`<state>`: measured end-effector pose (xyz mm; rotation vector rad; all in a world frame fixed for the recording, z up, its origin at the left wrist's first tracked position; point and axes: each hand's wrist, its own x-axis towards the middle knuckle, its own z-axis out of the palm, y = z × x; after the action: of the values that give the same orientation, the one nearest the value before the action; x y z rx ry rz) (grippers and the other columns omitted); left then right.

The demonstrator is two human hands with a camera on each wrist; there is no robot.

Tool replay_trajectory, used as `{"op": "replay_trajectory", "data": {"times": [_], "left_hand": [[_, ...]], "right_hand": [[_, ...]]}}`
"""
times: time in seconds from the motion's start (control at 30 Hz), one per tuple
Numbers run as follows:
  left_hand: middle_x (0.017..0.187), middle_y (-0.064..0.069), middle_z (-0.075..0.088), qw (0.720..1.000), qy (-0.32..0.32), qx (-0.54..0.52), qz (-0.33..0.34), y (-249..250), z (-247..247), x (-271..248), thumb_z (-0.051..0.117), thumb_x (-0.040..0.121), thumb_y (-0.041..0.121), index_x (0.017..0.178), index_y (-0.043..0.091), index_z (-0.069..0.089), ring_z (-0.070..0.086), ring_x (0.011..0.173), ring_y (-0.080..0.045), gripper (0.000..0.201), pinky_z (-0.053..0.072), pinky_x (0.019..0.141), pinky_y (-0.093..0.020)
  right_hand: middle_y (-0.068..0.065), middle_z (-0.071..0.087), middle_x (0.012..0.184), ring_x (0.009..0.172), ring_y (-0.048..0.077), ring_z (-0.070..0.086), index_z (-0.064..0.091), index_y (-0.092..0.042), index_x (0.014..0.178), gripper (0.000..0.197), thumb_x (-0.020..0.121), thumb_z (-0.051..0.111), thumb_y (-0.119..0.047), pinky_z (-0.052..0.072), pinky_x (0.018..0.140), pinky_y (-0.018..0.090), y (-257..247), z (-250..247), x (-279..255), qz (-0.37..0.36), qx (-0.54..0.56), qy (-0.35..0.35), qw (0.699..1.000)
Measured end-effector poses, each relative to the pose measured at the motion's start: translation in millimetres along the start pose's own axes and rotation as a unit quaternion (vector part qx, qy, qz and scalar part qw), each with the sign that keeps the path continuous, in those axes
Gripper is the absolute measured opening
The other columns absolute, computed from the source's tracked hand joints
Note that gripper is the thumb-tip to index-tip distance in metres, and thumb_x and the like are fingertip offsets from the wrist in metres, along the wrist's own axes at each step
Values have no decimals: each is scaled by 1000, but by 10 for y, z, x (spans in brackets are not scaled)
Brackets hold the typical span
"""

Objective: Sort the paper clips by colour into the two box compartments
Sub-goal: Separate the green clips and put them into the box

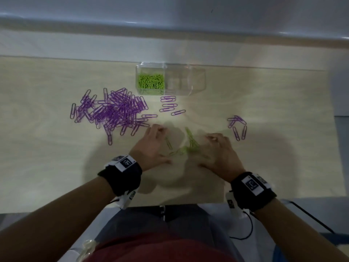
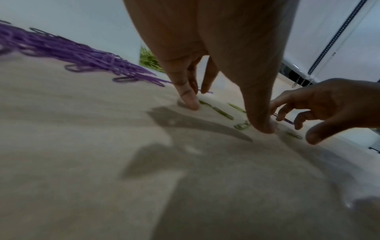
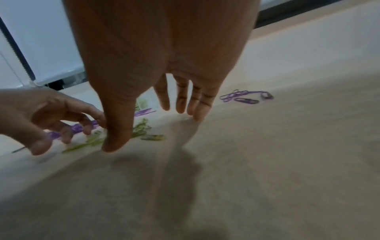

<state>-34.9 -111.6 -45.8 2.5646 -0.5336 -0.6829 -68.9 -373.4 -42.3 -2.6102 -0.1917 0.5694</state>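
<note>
No readable writing anywhere; we note only black-and-white square marker tags on both wristbands (image 1: 124, 168), patterns, not text.

Left hand (image 1: 154, 146): palm down over the table (image 1: 56, 167), fingers spread and nearly straight, tips touching the wood, gripping nothing. Right hand (image 1: 217, 150): same posture, fingers extended, thumb tip down, nothing held. In the wrist views both look blurred.

Loose green clips (image 1: 190, 143) lie between the two hands, some touching the thumbs; a single green one sits just beside the left hand's fingers.

Large purple pile (image 1: 113, 110) spreads beyond and to the outer side of the left hand, its nearest clips just past the fingertips. A few stray purple clips (image 1: 169, 104) lie ahead of the gap between the hands. A small purple cluster (image 1: 238, 126) sits just beyond and outward of the right hand.

Clear box (image 1: 186, 92) stands well ahead of both hands, near the table's far edge: the compartment on the left hand's side holds green clips (image 1: 151, 81); the other shows none.

Open wood runs from the wrists back to the near table edge, and outward of the right hand to the side edge.
</note>
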Motion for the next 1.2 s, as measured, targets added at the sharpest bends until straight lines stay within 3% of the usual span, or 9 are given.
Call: {"op": "replay_trajectory", "data": {"times": [0.1, 0.2, 0.33, 0.5, 0.67, 0.87, 0.97, 1.1, 1.2], "left_hand": [[130, -11, 30, 999, 8, -12, -30, 105, 105, 38, 78, 62, 51, 135, 4, 35, 35, 118, -25, 97, 36, 106, -32], [123, -11, 39, 997, 34, -66, -38, 203, 150, 111, 80, 65, 37, 126, 5, 48, 44, 112, -26, 77, 43, 97, -33], [115, -16, 50, 992, 43, -114, -22, 284, 142, 212, 76, 71, 21, 120, 3, 57, 54, 101, -31, 56, 47, 88, -35], [112, -17, 53, 993, 37, -115, -20, 313, 74, 315, 71, 74, 12, 119, 3, 55, 56, 96, -34, 48, 47, 82, -39], [114, -19, 50, 992, 47, -115, -35, 284, 58, 342, 75, 69, 14, 120, 2, 55, 51, 102, -36, 55, 46, 86, -41], [94, -18, 60, 992, 70, -93, -46, 314, 69, 280, 64, 77, 10, 92, 2, 71, 60, 81, -36, 18, 53, 68, -39], [93, -20, 61, 996, 60, -63, -24, 338, 29, 308, 57, 80, 11, 88, -1, 69, 62, 76, -38, 19, 54, 66, -41], [108, -20, 60, 996, 44, -76, -32, 337, -50, 340, 50, 86, 15, 104, 1, 65, 59, 92, -37, 27, 49, 80, -40], [90, -19, 66, 988, 71, -136, -34, 265, -94, 344, 50, 71, 21, 86, 3, 71, 63, 79, -35, 31, 53, 70, -39]], "right_hand": [[7, 37, 128, 113, 27, 40, 43, -11, 133, 86, 62, 82, -40, 47, 91, 39, -37, 6, 37, 46, -11, -18, 999], [10, 45, 118, 104, 27, 51, 56, -6, 121, 65, 63, 80, -23, 48, 88, 34, -166, 96, 193, 23, 53, 10, 998], [12, 48, 110, 97, 22, 52, 61, -3, 113, 55, 68, 67, -34, 44, 84, 29, -290, 140, 424, -25, 95, 1, 995], [17, 53, 102, 92, 32, 55, 66, 0, 98, 26, 74, 60, -6, 48, 80, 37, -397, 77, 598, -55, 63, -30, 996], [21, 55, 91, 84, 38, 56, 64, 2, 86, 11, 79, 61, -5, 47, 71, 41, -368, 80, 640, -83, -3, -20, 996], [20, 55, 91, 81, 38, 53, 60, -1, 82, 4, 78, 61, 0, 44, 70, 41, -327, 118, 620, -94, -24, 8, 995], [18, 54, 89, 81, 36, 51, 58, -2, 81, 4, 83, 55, -4, 35, 72, 36, -247, 86, 607, -87, 2, 15, 996], [14, 55, 80, 73, 32, 53, 57, -3, 77, 6, 79, 55, -8, 41, 66, 37, -261, -82, 644, -90, 75, 38, 992], [12, 57, 79, 71, 28, 55, 59, -2, 78, 5, 79, 61, 2, 41, 65, 31, -382, -303, 788, -101, 88, 53, 989]]}}
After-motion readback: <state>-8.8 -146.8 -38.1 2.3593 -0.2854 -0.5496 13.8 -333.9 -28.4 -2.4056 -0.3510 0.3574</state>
